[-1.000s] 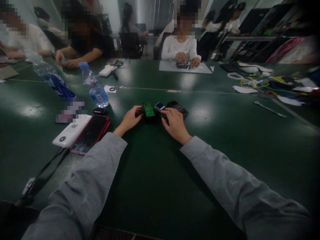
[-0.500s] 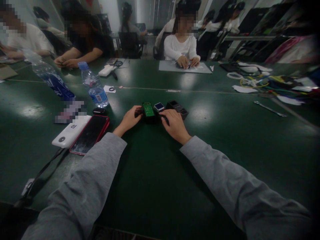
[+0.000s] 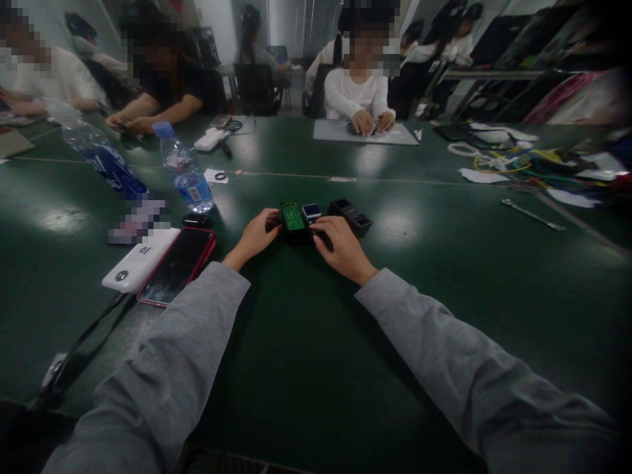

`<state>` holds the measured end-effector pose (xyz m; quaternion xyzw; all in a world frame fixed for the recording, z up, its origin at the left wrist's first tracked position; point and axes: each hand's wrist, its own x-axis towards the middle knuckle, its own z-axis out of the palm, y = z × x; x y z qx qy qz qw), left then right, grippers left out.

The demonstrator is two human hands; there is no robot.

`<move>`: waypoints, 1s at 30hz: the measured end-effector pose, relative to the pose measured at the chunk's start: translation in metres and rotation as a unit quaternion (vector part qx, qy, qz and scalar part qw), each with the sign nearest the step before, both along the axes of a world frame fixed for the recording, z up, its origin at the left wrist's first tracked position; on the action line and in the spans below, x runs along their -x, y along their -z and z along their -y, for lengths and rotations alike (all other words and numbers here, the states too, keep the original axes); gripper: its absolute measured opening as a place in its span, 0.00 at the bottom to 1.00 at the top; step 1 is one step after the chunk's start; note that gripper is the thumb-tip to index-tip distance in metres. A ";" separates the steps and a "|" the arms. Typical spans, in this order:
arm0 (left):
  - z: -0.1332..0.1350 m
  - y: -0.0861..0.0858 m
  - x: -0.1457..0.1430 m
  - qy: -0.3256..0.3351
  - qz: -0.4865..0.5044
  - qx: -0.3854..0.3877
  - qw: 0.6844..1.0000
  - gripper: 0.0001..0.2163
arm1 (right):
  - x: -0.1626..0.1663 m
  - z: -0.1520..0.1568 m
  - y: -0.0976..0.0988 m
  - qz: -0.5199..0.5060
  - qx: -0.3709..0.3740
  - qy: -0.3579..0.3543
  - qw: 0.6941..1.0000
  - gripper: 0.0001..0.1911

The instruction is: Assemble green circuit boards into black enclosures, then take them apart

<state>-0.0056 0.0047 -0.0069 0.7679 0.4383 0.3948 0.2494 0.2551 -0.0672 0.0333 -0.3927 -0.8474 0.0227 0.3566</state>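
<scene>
A green circuit board (image 3: 293, 216) sits in a black housing in front of me. My left hand (image 3: 255, 239) is closed against the housing's left side; its fingertips are partly in shadow. Just right of the board is a small square display module (image 3: 311, 211) with a dark screen and a light frame. My right hand (image 3: 344, 247) has thumb and fingers closed at the module's lower edge, pinching it. Beyond my right fingers lies a separate black case part (image 3: 351, 214) with rectangular openings.
On my left are a red-edged phone (image 3: 176, 266), a white power bank (image 3: 141, 261), a small black case (image 3: 195, 220) and two water bottles, one clear (image 3: 190, 184). Right, a wrench (image 3: 532, 214) and tangled cables (image 3: 518, 158) lie on the green table (image 3: 296, 368). A co-worker sits opposite.
The display module has shifted slightly left, closer to the circuit board, along with my right fingertips, which now show more of the black case part. My left hand has barely moved.
</scene>
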 end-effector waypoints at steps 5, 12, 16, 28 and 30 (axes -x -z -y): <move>-0.001 0.002 0.001 0.006 0.007 0.005 1.000 0.20 | -0.001 0.001 0.000 0.002 -0.011 -0.021 1.000 0.14; 0.002 -0.001 0.000 0.004 0.007 0.007 1.000 0.20 | 0.000 0.000 0.000 0.023 0.005 -0.008 1.000 0.15; 0.002 -0.002 0.000 0.003 0.001 0.011 1.000 0.20 | -0.002 -0.002 0.003 0.023 -0.017 0.030 0.999 0.15; 0.003 -0.002 -0.001 0.003 0.007 0.006 1.000 0.19 | -0.004 -0.003 0.008 -0.005 -0.055 0.228 0.972 0.14; 0.001 -0.001 0.000 0.004 0.007 0.007 1.000 0.19 | -0.005 -0.006 0.012 -0.012 -0.054 0.243 0.968 0.14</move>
